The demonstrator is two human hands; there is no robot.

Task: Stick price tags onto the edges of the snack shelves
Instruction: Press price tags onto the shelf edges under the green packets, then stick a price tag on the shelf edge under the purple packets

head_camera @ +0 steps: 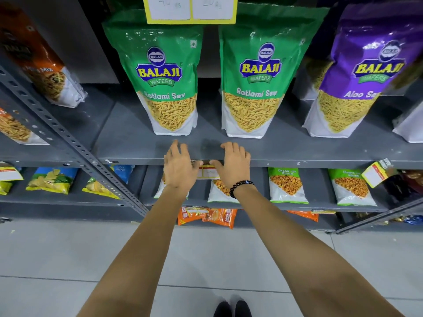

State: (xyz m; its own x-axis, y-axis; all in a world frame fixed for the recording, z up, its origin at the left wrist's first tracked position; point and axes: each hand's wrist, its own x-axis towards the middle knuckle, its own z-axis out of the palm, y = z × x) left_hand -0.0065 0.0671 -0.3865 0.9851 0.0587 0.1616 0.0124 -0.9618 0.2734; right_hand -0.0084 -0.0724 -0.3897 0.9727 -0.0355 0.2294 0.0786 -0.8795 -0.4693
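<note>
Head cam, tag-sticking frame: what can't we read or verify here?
- Price tag on the shelf edge: print too blurred to read; the left hand and right hand cover its ends.
- Whether it is fully stuck: cannot tell.
- Yellow-bordered labels above: cut off by the top edge, writing faint.
- Purple Aloo Sev bag: name blurred at the right.

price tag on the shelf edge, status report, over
Left hand and right hand pressing yellow-bordered paper price tag to grey metal shelf edge, fingers over the lip. Tag between both thumbs. Nothing in the way.
</note>
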